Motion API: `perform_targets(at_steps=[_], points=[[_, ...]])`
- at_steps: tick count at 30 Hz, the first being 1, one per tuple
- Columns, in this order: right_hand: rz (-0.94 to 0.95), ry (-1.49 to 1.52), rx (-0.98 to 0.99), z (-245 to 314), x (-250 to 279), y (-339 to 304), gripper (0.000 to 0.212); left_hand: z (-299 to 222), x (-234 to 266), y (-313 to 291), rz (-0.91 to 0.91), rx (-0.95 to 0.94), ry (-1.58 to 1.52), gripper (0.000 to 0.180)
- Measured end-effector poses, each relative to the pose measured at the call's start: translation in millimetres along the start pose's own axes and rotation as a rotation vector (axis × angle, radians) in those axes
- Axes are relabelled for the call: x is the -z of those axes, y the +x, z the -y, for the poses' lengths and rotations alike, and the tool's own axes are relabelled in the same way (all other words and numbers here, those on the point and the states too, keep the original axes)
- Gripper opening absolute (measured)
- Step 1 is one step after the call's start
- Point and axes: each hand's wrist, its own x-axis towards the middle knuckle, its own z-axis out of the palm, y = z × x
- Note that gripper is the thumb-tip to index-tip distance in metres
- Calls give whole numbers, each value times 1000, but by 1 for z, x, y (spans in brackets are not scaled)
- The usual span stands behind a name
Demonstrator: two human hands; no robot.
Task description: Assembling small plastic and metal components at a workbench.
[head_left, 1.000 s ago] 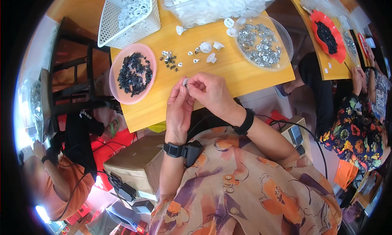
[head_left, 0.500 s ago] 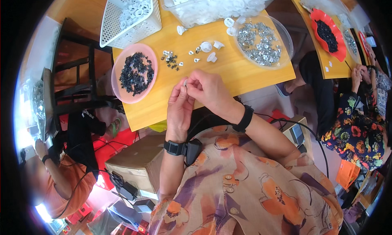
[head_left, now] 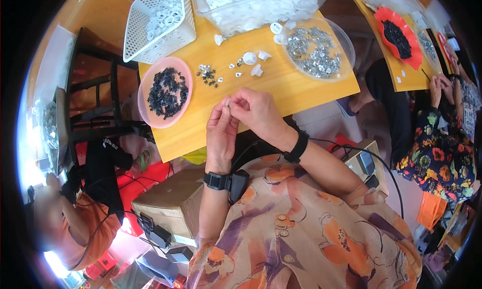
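My left hand [head_left: 221,133] and my right hand [head_left: 261,114] meet over the near edge of the table, fingertips pinched together. Between them sits a small whitish plastic piece [head_left: 228,102], mostly covered by my fingers, so its exact shape cannot be made out. Just beyond lie several loose white plastic caps [head_left: 249,58] and a little heap of small black and silvery parts [head_left: 208,76]. To the left stands a pink plate [head_left: 144,105] of small black parts. A clear round tray [head_left: 348,48] of shiny metal parts is at the right.
A white perforated basket [head_left: 131,44] and a clear bin [head_left: 221,14], both with white plastic pieces, stand at the back of the table. Co-workers sit at both sides; a red dish [head_left: 415,53] lies on the right-hand table. A cardboard box [head_left: 165,198] is below left.
My hands keep the same pinch on the whitish piece. The whole view has shifted slightly, and the left co-worker's arm has moved up toward their head.
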Motion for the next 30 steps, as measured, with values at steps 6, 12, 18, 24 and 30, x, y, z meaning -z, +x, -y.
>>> perform_targets(at_steps=[6,12,18,24,30], points=[[29,19,-38,8,0,-2,14,-3,-1,0,-11,1,25,30],[95,184,-56,-7,7,4,13,-5,-7,1,5,44,-23,28],[172,308,-288,-20,37,6,15,-20,-3,5,-46,116,-83,28],[227,401,-343,-27,45,10,14,-121,-44,54,77,-74,-270,34],[232,413,-318,-29,47,13,14,-161,-83,72,135,-98,160,42]])
